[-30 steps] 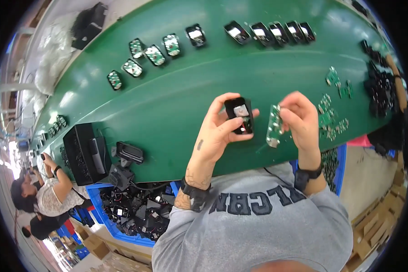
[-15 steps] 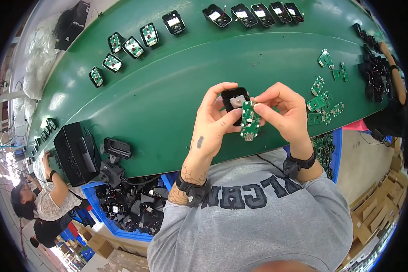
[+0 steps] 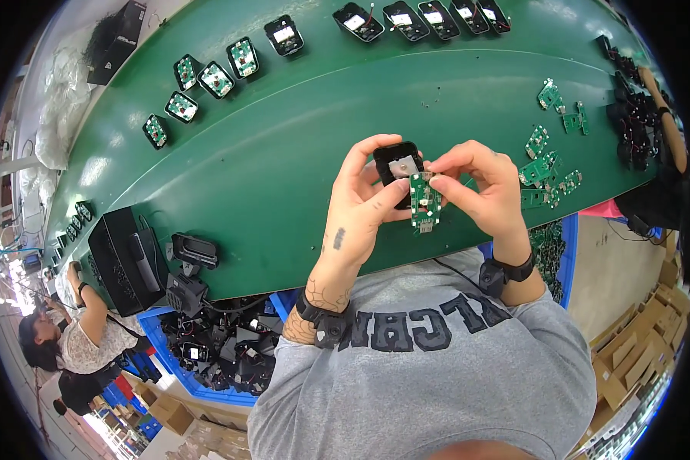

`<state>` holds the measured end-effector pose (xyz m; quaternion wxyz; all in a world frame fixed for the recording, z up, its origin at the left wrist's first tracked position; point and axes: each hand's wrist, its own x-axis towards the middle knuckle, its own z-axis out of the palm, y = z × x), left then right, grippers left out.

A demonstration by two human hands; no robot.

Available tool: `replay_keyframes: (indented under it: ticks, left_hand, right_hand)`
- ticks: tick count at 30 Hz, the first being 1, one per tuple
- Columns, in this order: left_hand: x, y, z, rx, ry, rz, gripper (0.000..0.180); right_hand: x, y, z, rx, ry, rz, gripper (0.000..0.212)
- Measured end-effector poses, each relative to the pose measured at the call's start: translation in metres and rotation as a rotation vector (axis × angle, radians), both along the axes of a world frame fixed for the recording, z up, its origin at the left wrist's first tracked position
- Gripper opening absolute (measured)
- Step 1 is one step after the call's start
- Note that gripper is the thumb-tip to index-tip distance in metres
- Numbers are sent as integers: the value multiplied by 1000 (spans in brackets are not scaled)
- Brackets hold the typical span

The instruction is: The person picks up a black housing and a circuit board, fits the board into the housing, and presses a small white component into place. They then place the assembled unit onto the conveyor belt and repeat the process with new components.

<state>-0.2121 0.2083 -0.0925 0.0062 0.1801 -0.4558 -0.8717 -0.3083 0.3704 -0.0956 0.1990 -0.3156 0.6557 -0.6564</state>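
Note:
My left hand (image 3: pixel 360 195) is closed round a small black plastic housing (image 3: pixel 388 156), its open side facing up with a pale block inside. A green circuit board (image 3: pixel 424 205), dotted with white parts, overlaps the housing's right side. Its metal connector end points toward me. The thumb and forefinger of my right hand (image 3: pixel 479 184) pinch the board's far end. My left thumb reaches to the board's left edge; whether it presses on it I cannot tell. Part of the housing is hidden behind the board and my fingers.
Loose circuit boards (image 3: pixel 540 169) lie on the green table (image 3: pixel 283 169) at right. Housings with boards (image 3: pixel 216 80) and housings with wires (image 3: pixel 406 21) line its far side. A black box (image 3: pixel 126 261) stands at left. Below the edge is a blue bin of black parts (image 3: pixel 222 349). Other people work at both sides.
The board's connector end has tipped slightly up and away from me. Both hands keep their hold and have barely moved. The whole view has shifted a little.

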Motion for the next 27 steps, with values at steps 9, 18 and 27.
replay_keyframes:
  ticks: [9, 18, 27]
  left_hand:
    - [5, 1, 8, 84, 42, -63, 71]
    - [7, 14, 10, -6, 126, -106, 83]
    - [7, 20, 12, 34, 76, -96, 78]
  right_hand:
    - [-7, -8, 3, -59, 604, -197, 23]
    - [4, -12, 4, -28, 829, -363, 22]
    - [6, -5, -4, 120, 854, -456, 17]
